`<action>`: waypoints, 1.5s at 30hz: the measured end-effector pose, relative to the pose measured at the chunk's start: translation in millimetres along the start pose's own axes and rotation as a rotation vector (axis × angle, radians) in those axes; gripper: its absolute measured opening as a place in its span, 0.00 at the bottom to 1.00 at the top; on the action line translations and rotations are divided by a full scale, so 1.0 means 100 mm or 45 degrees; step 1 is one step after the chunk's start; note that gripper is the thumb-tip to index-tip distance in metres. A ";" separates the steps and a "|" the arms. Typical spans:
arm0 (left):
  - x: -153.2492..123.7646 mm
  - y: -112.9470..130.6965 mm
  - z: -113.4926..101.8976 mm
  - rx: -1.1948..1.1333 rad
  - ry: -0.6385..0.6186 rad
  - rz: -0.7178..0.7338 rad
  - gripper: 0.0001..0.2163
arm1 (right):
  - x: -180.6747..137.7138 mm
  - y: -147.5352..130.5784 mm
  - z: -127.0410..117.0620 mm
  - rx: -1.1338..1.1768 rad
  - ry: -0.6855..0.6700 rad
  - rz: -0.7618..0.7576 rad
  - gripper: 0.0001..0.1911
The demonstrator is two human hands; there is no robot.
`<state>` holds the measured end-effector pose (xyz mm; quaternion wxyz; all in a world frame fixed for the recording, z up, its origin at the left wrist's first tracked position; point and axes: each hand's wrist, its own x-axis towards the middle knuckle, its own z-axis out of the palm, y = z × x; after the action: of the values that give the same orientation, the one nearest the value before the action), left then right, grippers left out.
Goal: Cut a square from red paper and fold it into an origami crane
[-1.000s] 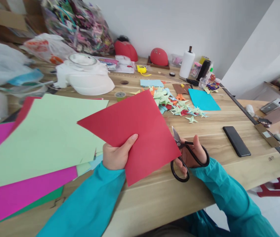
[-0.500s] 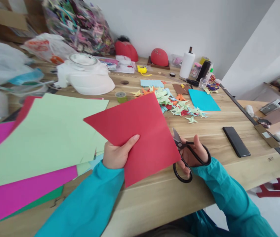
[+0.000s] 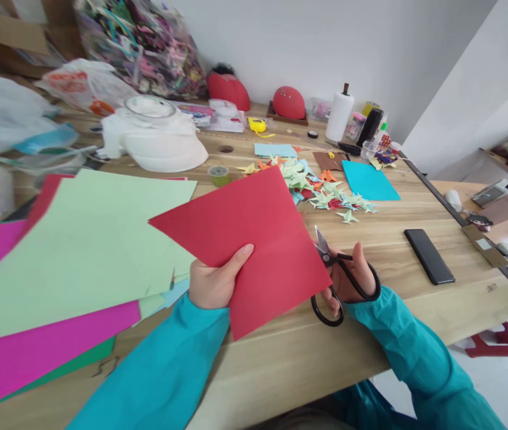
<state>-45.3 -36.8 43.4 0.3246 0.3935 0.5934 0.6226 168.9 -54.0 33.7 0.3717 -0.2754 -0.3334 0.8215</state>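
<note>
At the left end of the worktop (image 3: 254,388), a surface of pale, streaked wood grain, large flat sheets overlap: a broad pale green sheet (image 3: 83,245) with straight edges lies over a glossier-looking magenta sheet (image 3: 74,334). Toward the far-left corner bulges a clear plastic bag (image 3: 146,51), crammed with tangled multicoloured strands. Nearer stands a white brimmed cap (image 3: 164,146), smoothly curved at the front. The left hand (image 3: 215,278) grips the red paper (image 3: 276,239), thumb pressed flat on the upper face, fingers hidden underneath. This paper is smooth, matte and four-cornered, held tilted near the middle of the worktop's front edge. Beyond it, toward the far edge, crisp, many-pointed folded pieces (image 3: 298,177) form a loose heap. At the paper's right corner are scissors (image 3: 326,258), with tapered metal blades and rounded black handles. The right hand (image 3: 352,280) grasps them by the handle loops, thumb raised; I cannot tell whether its fingers also touch the paper. Toward the far-right corner lies a flat turquoise sheet (image 3: 370,180). Near the right edge rests a slim black phone (image 3: 429,257) with rounded corners.
</note>
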 end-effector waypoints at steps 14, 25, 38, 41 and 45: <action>0.00 -0.03 -0.06 -0.416 -0.269 -0.372 0.18 | -0.08 -0.09 -0.09 -0.024 -0.184 0.107 0.46; 0.10 0.04 -0.08 -0.377 -0.368 -0.514 0.20 | -0.10 -0.05 -0.10 -0.148 -0.212 0.120 0.46; 0.02 0.00 -0.06 -0.031 -0.097 -0.077 0.15 | -0.06 -0.09 -0.07 -0.083 -0.143 0.100 0.47; 0.02 0.02 -0.06 -0.062 -0.108 -0.116 0.15 | -0.06 -0.08 -0.08 -0.090 -0.130 0.107 0.47; 0.01 0.03 -0.05 -0.097 -0.099 -0.123 0.15 | -0.07 -0.08 -0.08 -0.063 -0.200 0.127 0.46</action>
<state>-49.9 -38.9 46.8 0.3919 0.3758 0.5746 0.6125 182.6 -52.8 36.1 0.2963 -0.2354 -0.3675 0.8496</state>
